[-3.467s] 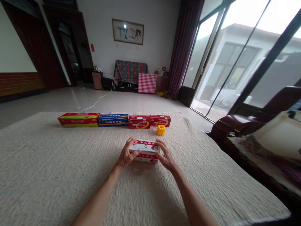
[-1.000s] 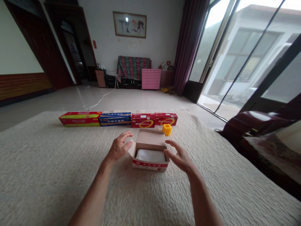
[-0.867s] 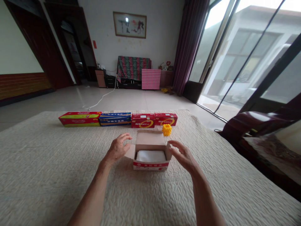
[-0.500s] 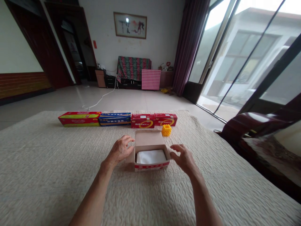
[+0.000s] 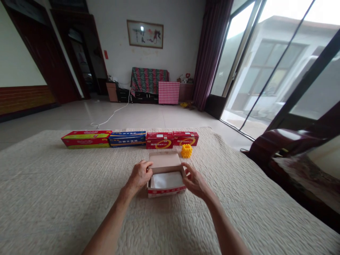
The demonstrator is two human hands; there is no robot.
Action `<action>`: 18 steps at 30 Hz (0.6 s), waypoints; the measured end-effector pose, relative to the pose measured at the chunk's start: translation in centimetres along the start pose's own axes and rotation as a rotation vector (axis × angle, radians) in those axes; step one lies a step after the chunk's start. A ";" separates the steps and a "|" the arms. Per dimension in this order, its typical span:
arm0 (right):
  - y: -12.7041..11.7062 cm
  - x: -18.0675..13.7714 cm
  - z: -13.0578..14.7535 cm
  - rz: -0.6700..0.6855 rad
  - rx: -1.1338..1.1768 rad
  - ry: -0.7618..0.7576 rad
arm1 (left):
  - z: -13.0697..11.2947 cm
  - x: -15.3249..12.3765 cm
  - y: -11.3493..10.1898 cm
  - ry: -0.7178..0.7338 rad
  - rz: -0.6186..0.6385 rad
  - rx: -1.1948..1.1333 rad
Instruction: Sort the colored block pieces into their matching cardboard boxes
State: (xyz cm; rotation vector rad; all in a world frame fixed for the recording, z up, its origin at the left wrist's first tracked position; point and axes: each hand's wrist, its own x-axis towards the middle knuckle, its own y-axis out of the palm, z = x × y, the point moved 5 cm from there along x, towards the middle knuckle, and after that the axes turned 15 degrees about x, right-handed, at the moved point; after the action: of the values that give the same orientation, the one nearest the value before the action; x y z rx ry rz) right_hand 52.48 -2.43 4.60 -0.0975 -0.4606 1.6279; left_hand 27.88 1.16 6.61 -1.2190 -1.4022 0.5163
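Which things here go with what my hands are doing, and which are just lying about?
With the job: open box; white contents; left hand; right hand.

Apparently just lying about: yellow block; red-green box; blue box; two red boxes.

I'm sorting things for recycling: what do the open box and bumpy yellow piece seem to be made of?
Open box: seemingly thin cardboard, plain tan and matt inside its raised lid, printed red and white outside.
Bumpy yellow piece: perhaps plastic, from its bright, even colour and knobbly surface; gloss or matt, unclear.
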 end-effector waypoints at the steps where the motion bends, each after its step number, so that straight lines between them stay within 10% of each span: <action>1: 0.1 0.7 -0.1 0.005 -0.015 -0.022 | 0.3 0.5 0.2 -0.023 -0.020 -0.010; 18: -0.6 6.2 -0.4 -0.024 -0.019 -0.030 | 4.2 4.3 4.1 -0.058 -0.159 -0.401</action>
State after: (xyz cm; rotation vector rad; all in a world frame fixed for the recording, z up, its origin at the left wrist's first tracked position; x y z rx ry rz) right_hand 52.38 3.69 5.72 -0.0814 -0.4984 1.6036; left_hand 26.44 7.79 3.98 -1.3999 -1.6901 0.1627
